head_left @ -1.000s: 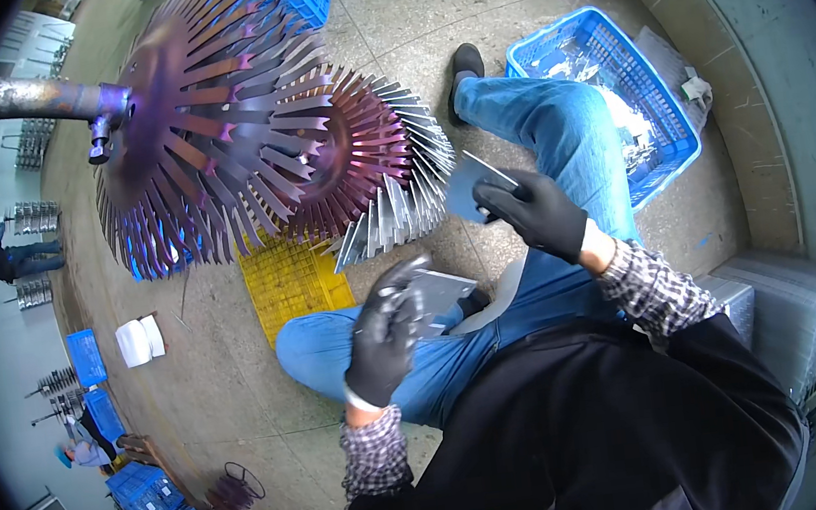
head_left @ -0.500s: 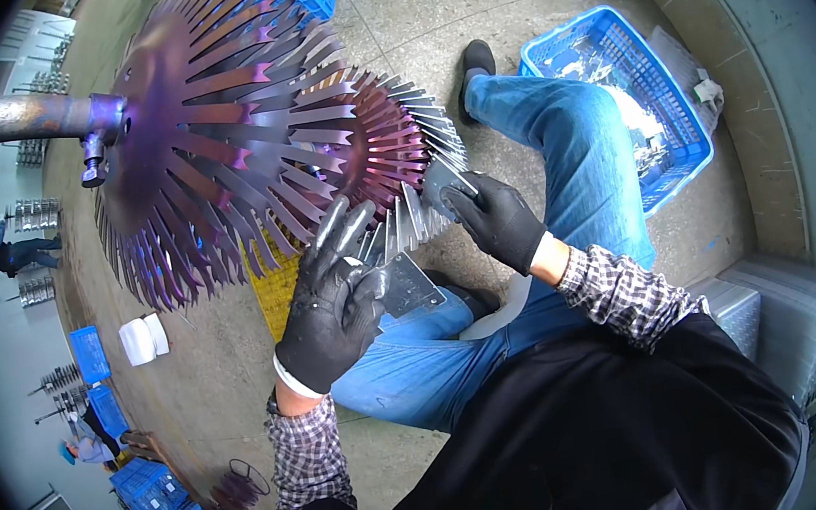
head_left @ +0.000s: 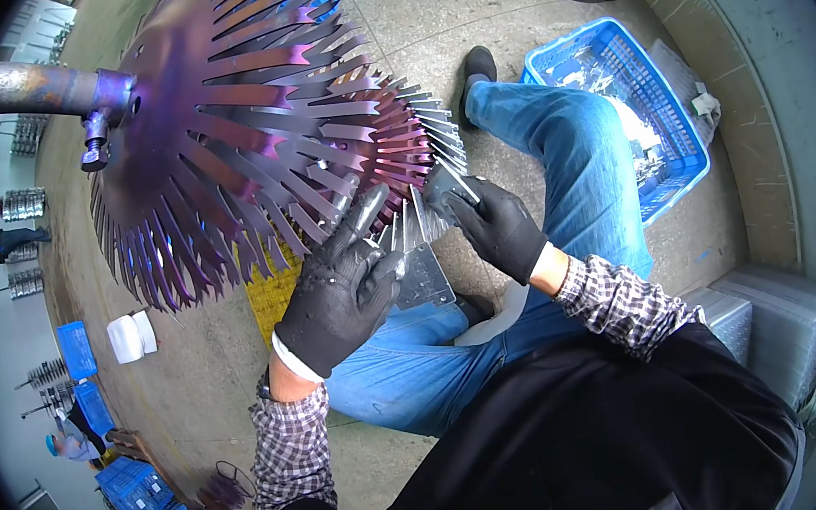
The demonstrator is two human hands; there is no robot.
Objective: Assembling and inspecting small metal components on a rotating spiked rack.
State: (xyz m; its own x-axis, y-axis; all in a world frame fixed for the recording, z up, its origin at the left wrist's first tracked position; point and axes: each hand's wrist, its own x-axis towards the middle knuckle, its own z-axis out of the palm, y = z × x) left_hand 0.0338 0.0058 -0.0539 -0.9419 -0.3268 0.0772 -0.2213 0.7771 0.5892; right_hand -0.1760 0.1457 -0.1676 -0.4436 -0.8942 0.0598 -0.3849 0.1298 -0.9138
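Observation:
My left hand [head_left: 338, 303], in a black glove, has its index and middle fingers stretched out beside the prongs of a large purple metal prong wheel [head_left: 174, 130]. Its thumb lies against or close by the edge of a flat grey metal plate [head_left: 421, 279]; whether it touches cannot be made out. That plate hangs at the lower end of a row of thin metal plates [head_left: 439, 130] standing around a smaller reddish-purple prong wheel [head_left: 394, 146]. My gloved right hand [head_left: 501, 229] is closed on a small stack of metal plates [head_left: 443, 191], held near the row.
A blue plastic crate [head_left: 683, 148] with shiny metal pieces stands beyond my right leg. Yellow mesh [head_left: 272, 296] shows beneath the wheels. A rusty shaft [head_left: 42, 90] enters from the left. Wrapped clear packages [head_left: 772, 314] stand at right. Two people are far off at left.
My left hand has come slightly down and its fingers have turned. The grey plate now sits more upright, against the row. The large wheel has shifted a little; my right hand stays nearly in place.

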